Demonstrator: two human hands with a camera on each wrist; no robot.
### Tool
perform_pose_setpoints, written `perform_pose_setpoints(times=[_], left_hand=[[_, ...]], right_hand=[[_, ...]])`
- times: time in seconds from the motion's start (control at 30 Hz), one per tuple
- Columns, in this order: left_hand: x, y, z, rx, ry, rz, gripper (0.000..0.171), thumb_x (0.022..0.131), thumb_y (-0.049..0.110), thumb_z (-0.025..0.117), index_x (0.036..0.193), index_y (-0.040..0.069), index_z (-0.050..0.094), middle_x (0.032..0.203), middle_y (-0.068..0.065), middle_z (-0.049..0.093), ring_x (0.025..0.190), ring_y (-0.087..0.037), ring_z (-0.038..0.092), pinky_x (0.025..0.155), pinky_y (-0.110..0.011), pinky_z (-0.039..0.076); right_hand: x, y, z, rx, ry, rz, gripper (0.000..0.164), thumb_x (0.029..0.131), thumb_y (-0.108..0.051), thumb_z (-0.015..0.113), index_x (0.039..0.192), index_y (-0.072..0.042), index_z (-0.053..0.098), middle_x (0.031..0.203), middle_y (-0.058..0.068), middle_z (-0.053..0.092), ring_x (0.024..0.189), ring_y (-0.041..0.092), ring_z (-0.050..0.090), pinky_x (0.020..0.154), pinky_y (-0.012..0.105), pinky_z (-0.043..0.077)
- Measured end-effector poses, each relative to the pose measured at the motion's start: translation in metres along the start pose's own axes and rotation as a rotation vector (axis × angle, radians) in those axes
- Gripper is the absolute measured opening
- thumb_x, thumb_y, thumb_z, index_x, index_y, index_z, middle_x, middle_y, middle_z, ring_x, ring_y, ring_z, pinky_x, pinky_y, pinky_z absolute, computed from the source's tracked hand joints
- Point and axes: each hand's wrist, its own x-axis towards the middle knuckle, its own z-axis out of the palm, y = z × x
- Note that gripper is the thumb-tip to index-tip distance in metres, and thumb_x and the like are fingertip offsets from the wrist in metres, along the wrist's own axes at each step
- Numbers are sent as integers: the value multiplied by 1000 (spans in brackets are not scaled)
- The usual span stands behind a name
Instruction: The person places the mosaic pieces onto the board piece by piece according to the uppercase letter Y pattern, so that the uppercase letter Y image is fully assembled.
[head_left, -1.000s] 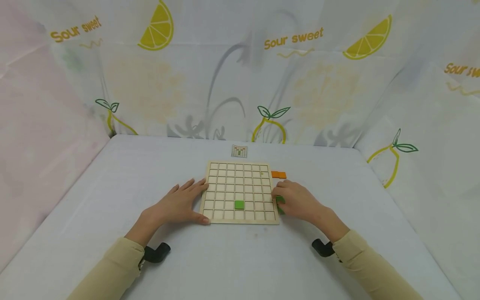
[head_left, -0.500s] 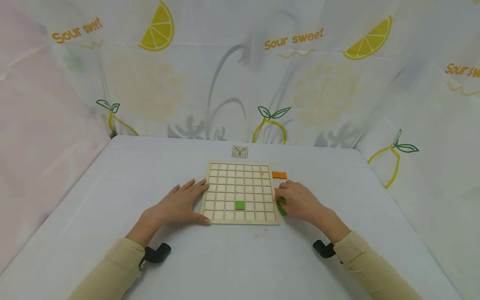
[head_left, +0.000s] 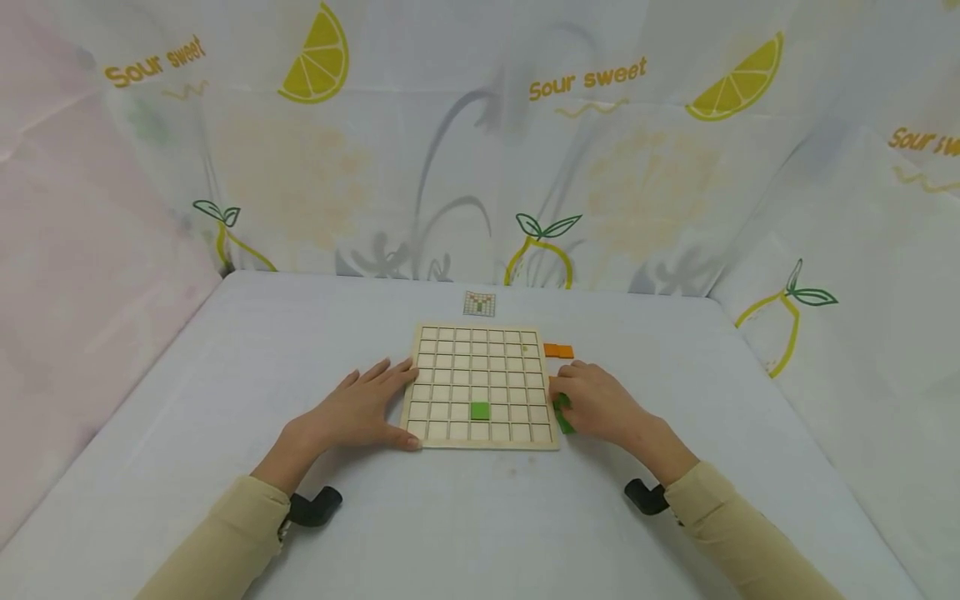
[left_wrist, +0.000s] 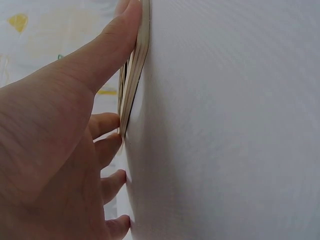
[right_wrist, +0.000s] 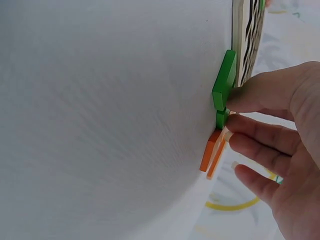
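A pale wooden grid board (head_left: 480, 444) lies on the white table, with one green tile (head_left: 480, 411) in a lower middle cell. My left hand (head_left: 360, 408) rests at the board's left edge, fingers spread; the left wrist view has its thumb against the board's side. Beside the right edge, my right hand (head_left: 596, 400) bends its thumb and index finger round a small green tile (right_wrist: 221, 119). Another green tile (right_wrist: 226, 80) lies by the thumb. Past the fingertips, orange tiles (right_wrist: 211, 150) show in the right wrist view. The fingers partly hide the tiles in the head view.
Two orange tiles (head_left: 558, 351) lie off the board's upper right side. Behind the board is a small card (head_left: 479, 303) printed with a coloured grid pattern. A white lemon-print cloth (head_left: 480, 150) hangs along the table's back edge.
My right hand has shifted slightly right, away from the board's edge, and more of the green tiles shows below it. The left hand and the board keep their places.
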Motion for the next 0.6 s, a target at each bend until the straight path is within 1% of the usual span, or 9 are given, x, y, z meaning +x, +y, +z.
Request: perform_pose_setpoints(times=[0.33, 0.6], left_hand=[[0, 0, 2, 4, 0, 0, 114, 68, 73, 75, 157, 17, 30, 167, -2, 22, 154, -38, 16, 118, -70, 15], [-1, 1, -1, 0, -1, -5, 114, 68, 72, 76, 157, 16, 30, 167, -2, 23, 154, -38, 17, 118, -70, 14]], right_hand=[[0, -3, -1, 11, -42, 66, 22, 76, 0, 71, 90, -17, 70, 83, -5, 60, 78, 12, 47, 73, 31, 45], [-1, -5, -1, 18, -24, 65, 23, 74, 2, 69, 86, -17, 66, 81, -4, 55, 77, 13, 42, 72, 29, 40]])
